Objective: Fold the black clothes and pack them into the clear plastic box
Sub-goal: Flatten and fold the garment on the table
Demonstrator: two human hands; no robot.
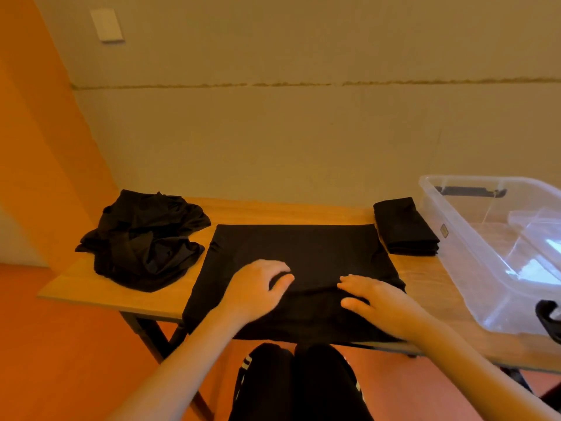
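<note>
A black garment (291,247) lies spread flat in the middle of the wooden table (273,209), its near edge hanging over the front. My left hand (256,288) rests on it with fingers slightly bent. My right hand (375,297) presses flat on it just to the right, fingers straight. A crumpled pile of black clothes (142,238) sits at the table's left end. A folded black garment (403,227) lies at the back right, beside the clear plastic box (473,253), which holds no clothes.
The box fills the table's right end and has black handles (546,317). A plain wall stands close behind the table. Orange floor shows to the left and below. My legs in black trousers (297,384) are under the front edge.
</note>
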